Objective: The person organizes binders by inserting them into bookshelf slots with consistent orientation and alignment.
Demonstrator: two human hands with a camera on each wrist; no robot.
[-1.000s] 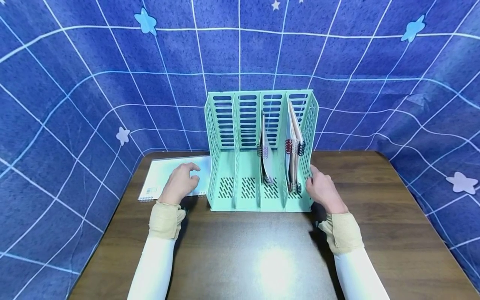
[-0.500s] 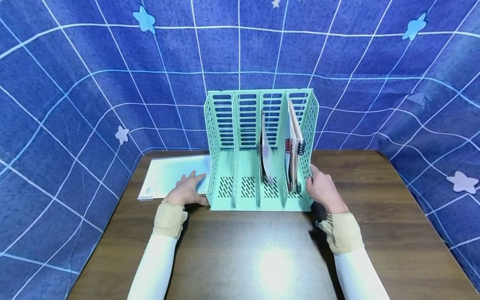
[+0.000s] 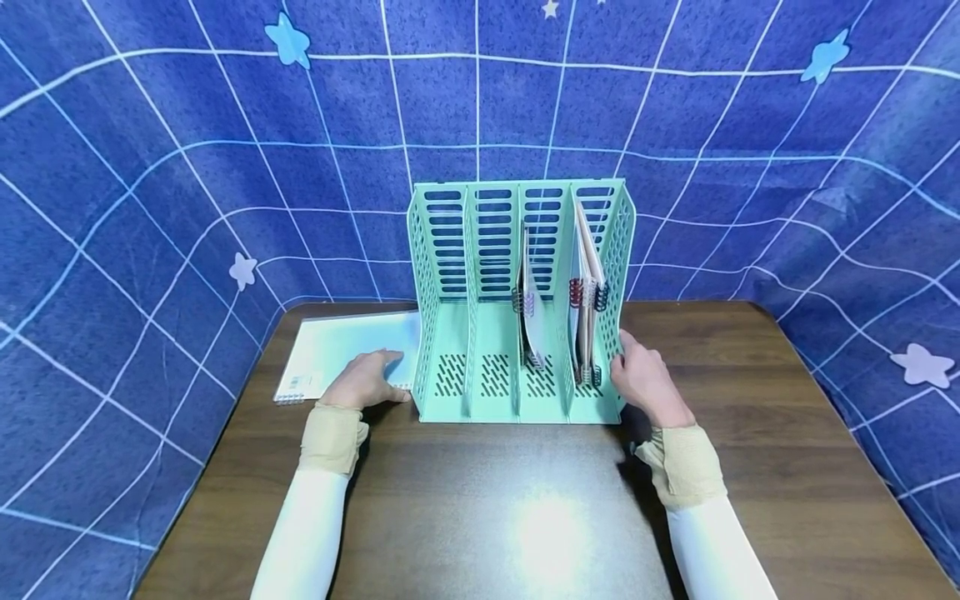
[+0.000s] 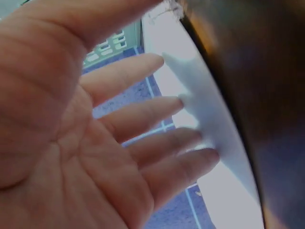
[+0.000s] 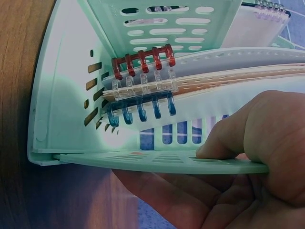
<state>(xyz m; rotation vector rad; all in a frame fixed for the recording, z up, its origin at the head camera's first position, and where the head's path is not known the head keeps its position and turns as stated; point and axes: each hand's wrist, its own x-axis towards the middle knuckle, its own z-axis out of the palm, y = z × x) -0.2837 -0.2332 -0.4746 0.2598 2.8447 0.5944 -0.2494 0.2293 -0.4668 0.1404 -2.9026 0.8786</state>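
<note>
A mint-green file rack [image 3: 444, 408] with upright dividers stands at the back middle of the table. My right hand [image 3: 647, 379] grips its right side wall [image 5: 157, 162], thumb inside and fingers outside in the right wrist view. Left of the rack a pale blue-white spiral notebook [image 3: 322, 343] lies flat, its coil toward me. My left hand [image 3: 362, 379] is over the notebook's near right part, thumb by the coil edge. In the left wrist view the fingers [image 4: 147, 107] are loosely extended, tips at the notebook's pale surface [image 4: 205, 81].
The rack's rightmost slot holds loose-leaf notebooks with red [image 5: 143, 61], clear and blue [image 5: 143, 107] rings. A thinner notebook with a lilac coil [image 3: 531, 304] leans in the slot beside it. A blue star-patterned cloth [image 3: 337, 167] hangs behind the brown wooden table [image 3: 480, 483].
My left hand stretched out toward the rack's front left corner, then drew back slightly left, its fingers less spread. My right hand stays on the rack's side.
</note>
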